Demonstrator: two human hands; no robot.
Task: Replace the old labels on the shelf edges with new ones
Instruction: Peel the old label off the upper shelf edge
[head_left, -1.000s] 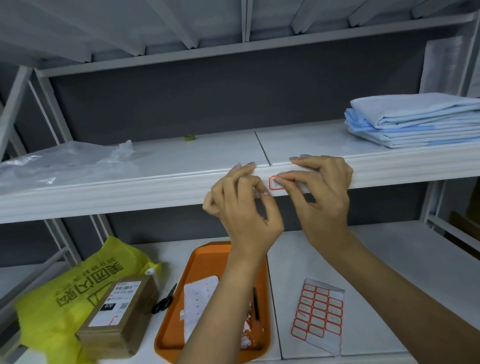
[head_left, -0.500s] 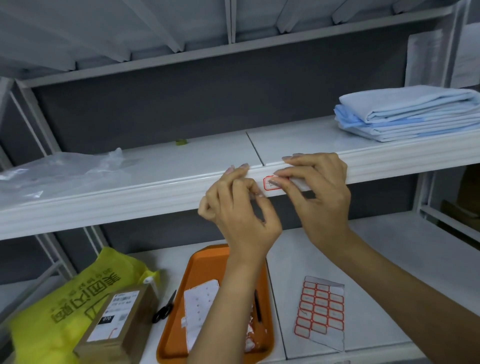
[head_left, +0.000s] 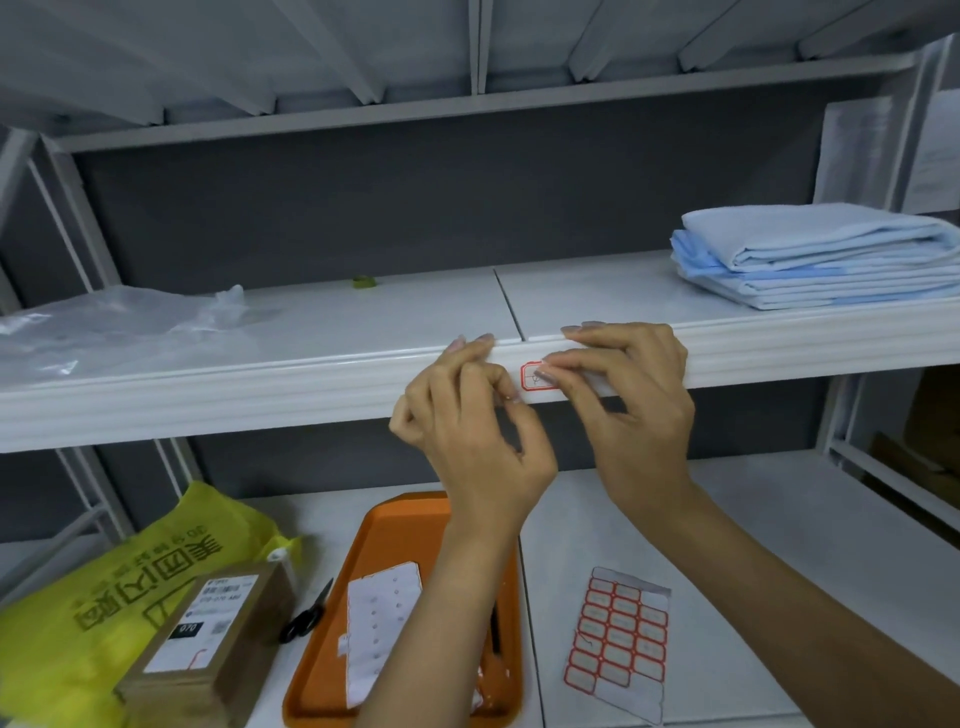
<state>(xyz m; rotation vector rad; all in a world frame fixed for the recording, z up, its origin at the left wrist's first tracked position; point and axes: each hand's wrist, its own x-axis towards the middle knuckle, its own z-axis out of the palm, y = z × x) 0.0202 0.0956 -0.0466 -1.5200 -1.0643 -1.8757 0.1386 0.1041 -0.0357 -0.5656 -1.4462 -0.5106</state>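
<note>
Hands are working at the front edge of the middle shelf (head_left: 260, 395). A red-bordered label (head_left: 531, 375) is sitting on that white edge, close to the centre of the view. The right hand (head_left: 631, 410) is coming in from 5 o'clock, its upper fingers lying over the top of the edge while one fingertip (head_left: 548, 370) is pressing on the label's right part; nothing is being gripped. The left hand (head_left: 478, 436) is rising from 6 o'clock just beside the label at its 9 o'clock side, fingers curled together against the edge; whether it is pinching anything cannot be told.

On the lower shelf, a sheet of red-bordered labels (head_left: 618, 642) is lying at 5 o'clock, an orange tray (head_left: 400, 525) at 6 o'clock, with scissors (head_left: 306, 616), a cardboard box (head_left: 208, 644) and a yellow bag (head_left: 104, 613) toward 8 o'clock. Folded blue cloths (head_left: 815, 254) are resting on the middle shelf at 2 o'clock, clear plastic (head_left: 119, 327) at 9 o'clock.
</note>
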